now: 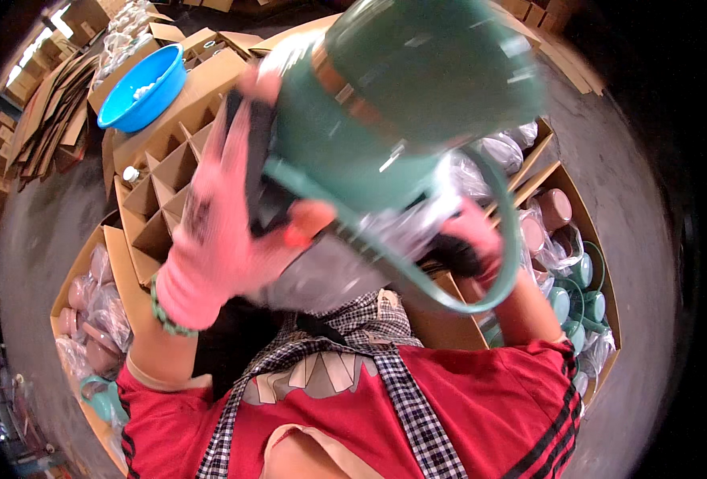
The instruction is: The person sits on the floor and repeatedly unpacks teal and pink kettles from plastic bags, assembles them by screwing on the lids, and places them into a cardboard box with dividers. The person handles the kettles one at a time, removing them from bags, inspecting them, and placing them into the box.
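A green vessel point(417, 88), blurred, fills the upper centre of the frame, its looped handle point(516, 239) reaching toward the centre right. The left hand point(218, 211), pink-gloved, is spread wide at the vessel's left side; whether it bears weight, I cannot tell. The right hand point(481, 239) curls beside a clear bag point(329, 275) below the vessel; its grip is partly hidden. A divided box point(158, 191) and blue basin point(144, 92) sit upper left.

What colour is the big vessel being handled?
The vessel is glossy green, best seen in the head view.
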{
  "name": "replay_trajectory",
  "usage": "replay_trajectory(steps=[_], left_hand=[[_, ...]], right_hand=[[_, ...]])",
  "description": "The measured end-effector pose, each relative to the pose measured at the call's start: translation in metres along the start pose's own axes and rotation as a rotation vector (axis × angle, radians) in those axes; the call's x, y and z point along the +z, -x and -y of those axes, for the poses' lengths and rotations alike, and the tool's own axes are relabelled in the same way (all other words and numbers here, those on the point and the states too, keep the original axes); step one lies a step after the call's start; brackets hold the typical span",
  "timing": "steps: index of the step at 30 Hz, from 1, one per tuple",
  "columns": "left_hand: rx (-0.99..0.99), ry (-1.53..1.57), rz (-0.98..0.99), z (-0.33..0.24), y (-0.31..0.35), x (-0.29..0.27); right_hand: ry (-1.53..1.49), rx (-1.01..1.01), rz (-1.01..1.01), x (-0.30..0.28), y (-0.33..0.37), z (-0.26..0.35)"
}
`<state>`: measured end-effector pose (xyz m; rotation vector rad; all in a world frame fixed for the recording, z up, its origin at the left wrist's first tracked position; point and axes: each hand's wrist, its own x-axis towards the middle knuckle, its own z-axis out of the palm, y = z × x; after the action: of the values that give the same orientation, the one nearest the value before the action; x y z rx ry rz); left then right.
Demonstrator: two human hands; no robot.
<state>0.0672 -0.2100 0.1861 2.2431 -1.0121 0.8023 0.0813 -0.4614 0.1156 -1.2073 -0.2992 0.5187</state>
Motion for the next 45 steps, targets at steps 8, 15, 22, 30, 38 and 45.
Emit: replay_trajectory(steps=[8, 15, 22, 30, 38, 45], left_hand=[[-0.201, 0.166, -0.185, 0.057, 0.002, 0.061], [-0.762, 0.145, 0.332, 0.085, 0.125, 0.080], [-0.983, 0.179, 0.306, 0.101, 0.173, 0.082], [-0.695, 0.238, 0.333, 0.095, 0.104, 0.142], [-0.622, 0.248, 0.400, 0.103, 0.093, 0.171], [-0.483, 0.214, 0.342, 0.110, 0.041, 0.202]], right_hand=[[1.062, -0.642, -0.166, -0.118, -0.050, 0.114], [0.344, -0.279, -0.585, -0.234, -0.119, 0.078], [0.419, -0.119, -0.645, -0.244, -0.127, 0.022], [0.428, 0.181, -0.445, -0.237, -0.119, 0.038], [0.280, 0.029, -0.375, -0.253, -0.109, 0.063], [0.285, 0.582, -0.593, -0.351, -0.173, -0.056]])
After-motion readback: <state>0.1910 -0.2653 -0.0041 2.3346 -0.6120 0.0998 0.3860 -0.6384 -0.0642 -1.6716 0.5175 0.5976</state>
